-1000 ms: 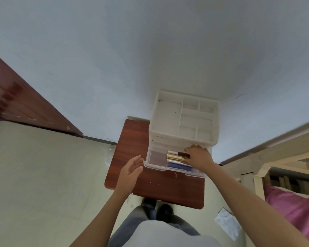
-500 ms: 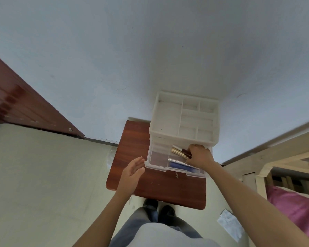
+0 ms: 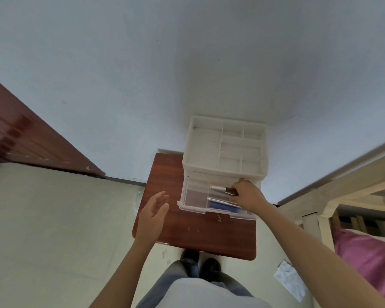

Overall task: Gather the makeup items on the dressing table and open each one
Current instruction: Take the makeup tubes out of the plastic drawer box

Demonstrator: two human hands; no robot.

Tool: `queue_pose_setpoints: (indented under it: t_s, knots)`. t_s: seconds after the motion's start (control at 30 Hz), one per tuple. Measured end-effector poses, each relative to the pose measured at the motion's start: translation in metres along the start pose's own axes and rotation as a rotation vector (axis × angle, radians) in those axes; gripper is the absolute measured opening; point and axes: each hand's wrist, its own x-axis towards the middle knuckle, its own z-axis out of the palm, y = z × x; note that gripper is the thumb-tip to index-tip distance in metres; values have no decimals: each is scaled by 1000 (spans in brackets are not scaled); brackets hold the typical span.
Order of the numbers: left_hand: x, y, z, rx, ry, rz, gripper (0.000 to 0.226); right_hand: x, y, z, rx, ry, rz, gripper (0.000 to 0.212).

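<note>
A white plastic organiser (image 3: 226,147) with open top compartments stands at the back right of a small red-brown wooden table (image 3: 187,227). Its clear drawer (image 3: 193,200) is pulled out toward me. My right hand (image 3: 247,193) reaches into the drawer and grips a slim tube with a white end and dark brown cap (image 3: 221,188). A silver stick (image 3: 219,199) and a dark blue item (image 3: 220,206) lie in the drawer below it. My left hand (image 3: 153,213) hovers open, palm turned right, over the table's left edge.
A pale wall rises behind the table. A dark red wooden door (image 3: 31,145) is at the left. A wooden bed frame (image 3: 325,196) with pink bedding (image 3: 369,252) stands at the right. A crumpled paper (image 3: 290,280) lies on the floor beside my shoes (image 3: 200,261).
My right hand has closed on the brown-capped tube and lifted it off the other items in the drawer. The gold tubes are no longer visible. My left hand stays open.
</note>
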Motion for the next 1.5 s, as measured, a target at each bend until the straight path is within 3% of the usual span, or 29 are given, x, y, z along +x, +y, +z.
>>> queue_pose_setpoints:
  t_s: [0.13,0.27,0.4,0.57,1.07,1.33,1.5]
  knots:
    - [1,15,3,153,-38,177,28,-35,3,-20,294,53,33,6]
    - [19,37,25,413,-379,325,26,-72,20,-31,775,169,198,9]
    - [53,45,70,748,-666,307,28,-103,29,-34,1074,214,299,14]
    - [80,36,110,1013,-793,344,33,-123,33,-24,1130,248,342,12]
    - [85,36,124,1337,-911,443,24,-134,31,-9,1171,259,425,8]
    - [66,57,87,1185,-922,375,30,-126,27,6,1241,221,410,13]
    - [51,47,36,620,-783,194,17,-123,23,17,1288,207,458,12]
